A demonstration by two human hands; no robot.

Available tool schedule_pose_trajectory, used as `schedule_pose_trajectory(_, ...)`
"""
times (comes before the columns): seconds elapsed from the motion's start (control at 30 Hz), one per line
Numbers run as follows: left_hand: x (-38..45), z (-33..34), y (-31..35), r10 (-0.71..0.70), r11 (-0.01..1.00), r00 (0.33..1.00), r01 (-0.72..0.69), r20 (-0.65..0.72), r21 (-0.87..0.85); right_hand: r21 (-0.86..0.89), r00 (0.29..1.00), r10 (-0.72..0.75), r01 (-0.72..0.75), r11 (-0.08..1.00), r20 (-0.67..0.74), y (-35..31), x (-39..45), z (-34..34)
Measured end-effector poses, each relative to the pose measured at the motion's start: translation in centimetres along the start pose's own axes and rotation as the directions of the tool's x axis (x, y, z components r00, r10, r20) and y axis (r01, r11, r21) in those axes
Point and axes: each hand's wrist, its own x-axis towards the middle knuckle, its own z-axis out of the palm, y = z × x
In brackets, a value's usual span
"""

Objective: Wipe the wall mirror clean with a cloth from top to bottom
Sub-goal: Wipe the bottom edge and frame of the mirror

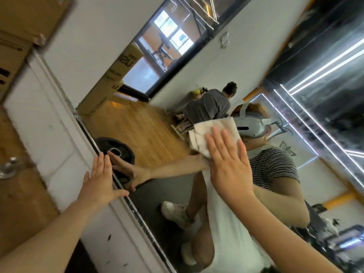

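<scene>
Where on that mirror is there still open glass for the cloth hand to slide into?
Open glass lies between the cloth under the right hand and the mirror edge above the left hand, and again below the right forearm. It is crowded at the near edge, where the left hand presses flat across the frame, and under the cloth.

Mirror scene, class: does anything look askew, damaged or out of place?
Nothing stands out. The right hand presses the cloth flat on the mirror; the left hand rests at its edge. Only the camera is tilted.
</scene>
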Motion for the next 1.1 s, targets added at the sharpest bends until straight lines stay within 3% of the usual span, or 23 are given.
schedule_pose_trajectory(0.27, -0.4, 1.7, 0.4, 0.028, 1.0, 0.997, -0.028, -0.065, -0.009, -0.062, 0.951, 0.306, -0.308, 0.949, -0.04, 8.9, 3.1, -4.8)
schedule_pose_trajectory(0.5, 0.0, 2.3, 0.0, 0.054, 0.998, 0.994, -0.057, -0.1, -0.025, 0.011, 0.921, 0.376, -0.377, 0.926, -0.108, 6.5, 3.3, -3.7)
schedule_pose_trajectory(0.8, -0.2, 2.2, 0.1, 0.045, 0.999, 0.996, -0.047, -0.072, -0.027, 0.14, 0.976, 0.198, -0.209, 0.968, 0.091, -7.5, -1.5, 1.7)
schedule_pose_trajectory(1.1, 0.0, 1.9, -0.1, 0.048, 0.999, 0.999, -0.048, 0.024, -0.002, 0.207, 0.902, -0.109, 0.022, 0.978, 0.417, -17.5, -8.2, 5.8)
